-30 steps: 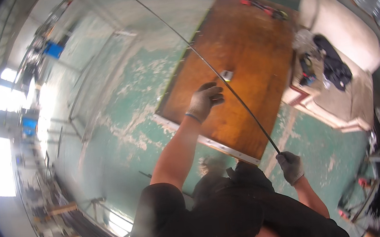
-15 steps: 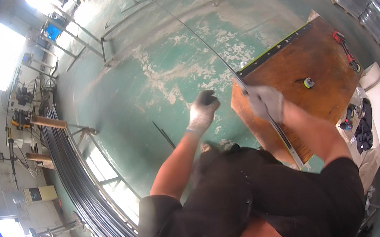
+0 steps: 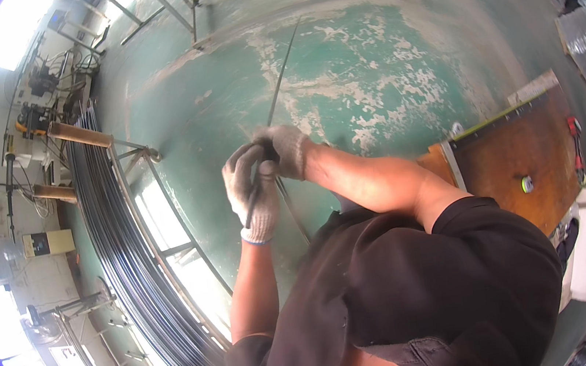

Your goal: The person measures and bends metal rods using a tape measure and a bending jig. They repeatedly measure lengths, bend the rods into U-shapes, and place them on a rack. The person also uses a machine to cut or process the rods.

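Observation:
In front of my body, both gloved hands are on a long thin dark metal rod (image 3: 284,78). My right hand (image 3: 287,151) is closed round it, palm turned down. Just beside it, my left hand (image 3: 253,188) has its fingers curled about the rod's near part, which crosses the palm toward the wrist. The rod slants away over the green floor to a far tip. Below the hands another narrow strip (image 3: 292,209) shows, and I cannot tell whether it is joined to the rod.
On the left, a rack with padded arms (image 3: 79,134) bears many long dark bars (image 3: 118,235). At the right stands a brown-topped workbench (image 3: 489,157) with a tape measure (image 3: 527,184) and a red tool (image 3: 576,146). Metal frames (image 3: 194,18) stand on the far floor.
My body has turned left, so the workbench sits farther right. The right hand has carried the rod left, away from the bench. The left hand, empty before, now holds it too.

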{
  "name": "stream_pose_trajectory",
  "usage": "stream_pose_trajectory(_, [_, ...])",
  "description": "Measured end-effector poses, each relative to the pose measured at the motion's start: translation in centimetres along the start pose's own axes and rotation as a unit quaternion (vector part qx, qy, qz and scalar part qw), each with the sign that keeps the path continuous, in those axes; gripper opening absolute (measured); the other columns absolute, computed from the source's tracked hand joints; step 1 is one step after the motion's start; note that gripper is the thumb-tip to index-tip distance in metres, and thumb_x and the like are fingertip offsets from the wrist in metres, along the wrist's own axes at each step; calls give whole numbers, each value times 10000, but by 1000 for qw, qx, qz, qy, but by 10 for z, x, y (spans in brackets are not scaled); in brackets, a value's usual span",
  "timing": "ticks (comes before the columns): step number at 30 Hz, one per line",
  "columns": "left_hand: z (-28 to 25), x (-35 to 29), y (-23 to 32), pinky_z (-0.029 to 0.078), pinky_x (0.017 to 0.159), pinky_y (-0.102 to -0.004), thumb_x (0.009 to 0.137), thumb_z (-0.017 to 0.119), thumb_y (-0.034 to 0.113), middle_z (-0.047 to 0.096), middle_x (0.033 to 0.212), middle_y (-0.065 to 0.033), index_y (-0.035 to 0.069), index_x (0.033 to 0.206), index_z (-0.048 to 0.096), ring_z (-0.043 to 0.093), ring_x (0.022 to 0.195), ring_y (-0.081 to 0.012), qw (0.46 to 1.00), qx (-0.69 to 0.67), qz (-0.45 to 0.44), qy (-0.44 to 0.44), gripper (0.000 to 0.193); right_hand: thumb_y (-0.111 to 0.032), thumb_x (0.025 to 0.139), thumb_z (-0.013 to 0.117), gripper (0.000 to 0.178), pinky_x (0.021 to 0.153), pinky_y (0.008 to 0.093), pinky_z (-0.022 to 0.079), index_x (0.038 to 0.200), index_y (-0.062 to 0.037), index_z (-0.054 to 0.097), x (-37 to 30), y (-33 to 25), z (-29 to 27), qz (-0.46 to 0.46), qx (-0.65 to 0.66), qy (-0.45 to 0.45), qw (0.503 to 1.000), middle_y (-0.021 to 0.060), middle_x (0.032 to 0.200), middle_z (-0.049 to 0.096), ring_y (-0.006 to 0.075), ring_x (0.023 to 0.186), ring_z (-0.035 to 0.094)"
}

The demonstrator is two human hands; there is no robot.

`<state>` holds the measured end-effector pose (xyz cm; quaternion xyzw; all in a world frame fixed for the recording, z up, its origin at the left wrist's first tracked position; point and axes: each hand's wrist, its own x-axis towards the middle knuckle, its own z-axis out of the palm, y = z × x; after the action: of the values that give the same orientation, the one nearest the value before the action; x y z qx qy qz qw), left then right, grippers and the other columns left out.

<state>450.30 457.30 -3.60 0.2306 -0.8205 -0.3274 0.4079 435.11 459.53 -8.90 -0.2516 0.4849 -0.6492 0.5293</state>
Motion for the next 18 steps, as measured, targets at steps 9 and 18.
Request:
stream_pose_trajectory(9, [-77,142,-82,563,858,-377,1124,641,235,771,1058,-149,-14,904,702,708,900,-242,966,-89,-206,129,337,-183,1090,634,243,564,335,507,921,-24,710,253,-16,-1,236,295,37,925,135,837,738,251,710,692])
stream_pose_trajectory(18, [-233,274,-140,484,728,-370,1140,590,460,568,769,-58,68,859,601,572,758,-203,918,-176,-116,336,482,-81,1077,606,166,602,333,555,911,-87,604,524,70,-149,219,376,196,878,61,770,631,211,669,637])
